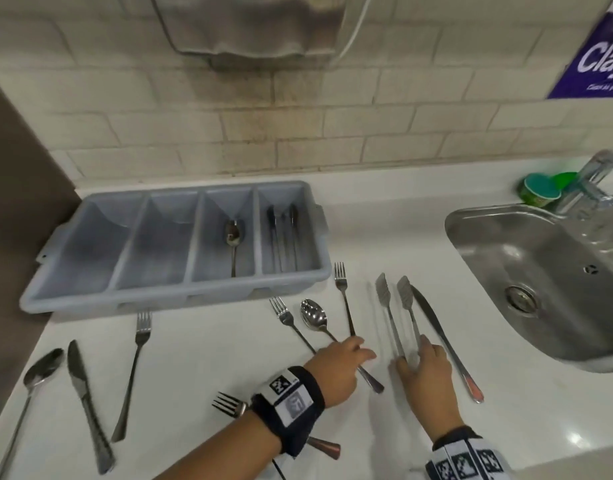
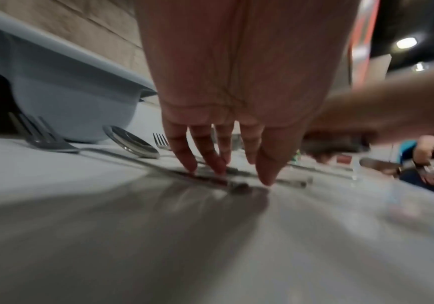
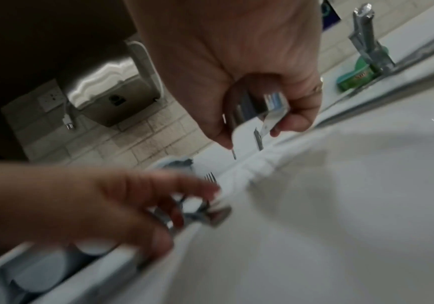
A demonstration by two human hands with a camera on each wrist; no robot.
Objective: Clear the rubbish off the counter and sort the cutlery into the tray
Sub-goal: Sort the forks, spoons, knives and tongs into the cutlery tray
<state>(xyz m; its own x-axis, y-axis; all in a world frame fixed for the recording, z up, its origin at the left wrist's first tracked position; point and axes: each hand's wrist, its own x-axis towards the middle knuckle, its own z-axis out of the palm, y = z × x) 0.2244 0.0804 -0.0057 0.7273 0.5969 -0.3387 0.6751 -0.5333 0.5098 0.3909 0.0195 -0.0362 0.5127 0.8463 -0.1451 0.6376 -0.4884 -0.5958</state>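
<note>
On the white worktop point(image 1: 201, 344) a grey four-compartment tray point(image 1: 90, 299) sits at about ten o'clock from the hands; its third compartment from the left holds one spoon point(image 1: 234, 233) and its rightmost compartment holds several dark-handled pieces point(image 1: 282, 233), too blurred to name. The left hand point(image 1: 336, 370) reaches toward twelve o'clock, its fingers point(image 2: 184, 156) curled down onto the crossing handles of a fork point(image 1: 345, 299) and a spoon on the worktop point(image 1: 313, 315); the right wrist view shows handles between those fingers, so its grip appears closed on them, though blur hides exactly which pieces. The right hand point(image 1: 424, 374), just at three o'clock of the left, has its grip clamped on the hinge end of metal tongs point(image 1: 397, 320), whose two toothed arms point toward twelve o'clock. A table knife point(image 1: 443, 341) lies just beside the tongs at three o'clock, next to the steel sink point(image 1: 506, 258). A second fork point(image 1: 286, 317) lies just left of the spoon on the worktop. Toward nine o'clock lie another fork point(image 1: 135, 368), a knife point(image 1: 85, 403) and a large spoon point(image 1: 35, 382), well apart from the hands. One more fork point(image 1: 229, 403) shows partly under the left wrist.
</note>
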